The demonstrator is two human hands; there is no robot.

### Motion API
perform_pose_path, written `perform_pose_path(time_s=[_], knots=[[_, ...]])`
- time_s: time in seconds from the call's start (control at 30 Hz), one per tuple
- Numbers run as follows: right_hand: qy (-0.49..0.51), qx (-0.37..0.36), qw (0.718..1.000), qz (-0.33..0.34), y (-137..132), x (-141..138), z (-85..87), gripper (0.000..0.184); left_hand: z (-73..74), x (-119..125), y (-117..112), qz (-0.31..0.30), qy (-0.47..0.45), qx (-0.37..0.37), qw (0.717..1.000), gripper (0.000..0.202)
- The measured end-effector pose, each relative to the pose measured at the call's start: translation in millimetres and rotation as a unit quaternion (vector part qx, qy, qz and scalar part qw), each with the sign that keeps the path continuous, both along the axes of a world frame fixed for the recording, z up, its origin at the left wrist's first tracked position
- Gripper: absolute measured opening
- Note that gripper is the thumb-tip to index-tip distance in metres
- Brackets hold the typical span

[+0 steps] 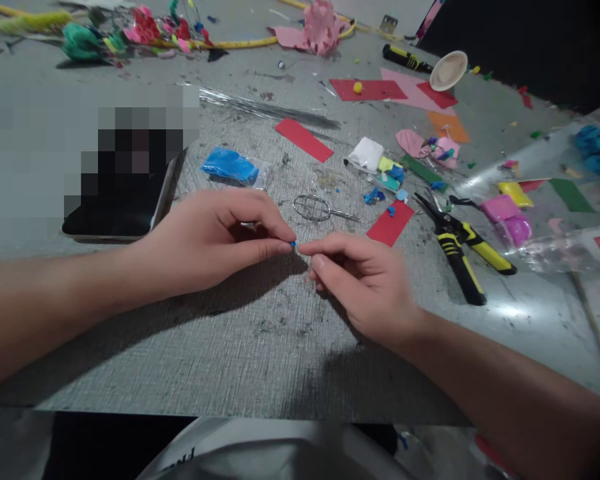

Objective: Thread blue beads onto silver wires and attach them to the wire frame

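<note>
Between the thumb and forefinger of my left hand (215, 243) is a tiny piece of blue modelling clay (293, 244), mostly covered by the fingertips. My right hand (363, 280) is closed, its forefinger stretched toward the clay and its thumb against the curled fingers; whether they hold anything is hidden. The right fingertip is at or very near the clay. Just beyond the hands lies a small twisted-wire racket shape (313, 207) with an oval head and a short handle. A clear packet of blue clay (233, 165) rests behind my left hand.
Yellow-and-black pliers (455, 247) lie open at the right. A dark tablet or phone (115, 207) is at the left, partly blurred out. Beyond are red strips (305, 140), thin wires (270, 108), clay packets (367, 155), a paper cup (449, 71) and a pink paper flower (321, 30).
</note>
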State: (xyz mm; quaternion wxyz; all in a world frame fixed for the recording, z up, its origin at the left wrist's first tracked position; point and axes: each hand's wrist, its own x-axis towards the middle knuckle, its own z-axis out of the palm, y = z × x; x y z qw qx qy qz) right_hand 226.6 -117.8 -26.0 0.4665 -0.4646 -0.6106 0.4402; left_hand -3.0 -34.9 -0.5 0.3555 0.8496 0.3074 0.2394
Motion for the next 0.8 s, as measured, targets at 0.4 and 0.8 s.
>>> perform_pose_path(time_s=[0.4, 0.8], knots=[[-0.009, -0.067, 0.997, -0.04, 3.3, -0.5, 4.2, 0.013, -3.7, -4.7, 7.1, -0.078, 0.101, 0.115, 0.985, 0.025], [0.001, -0.076, 0.996, -0.043, 3.2, 0.0, 0.0, 0.013, 3.3, -11.1, 8.6, 0.124, 0.209, 0.19, 0.951, 0.039]])
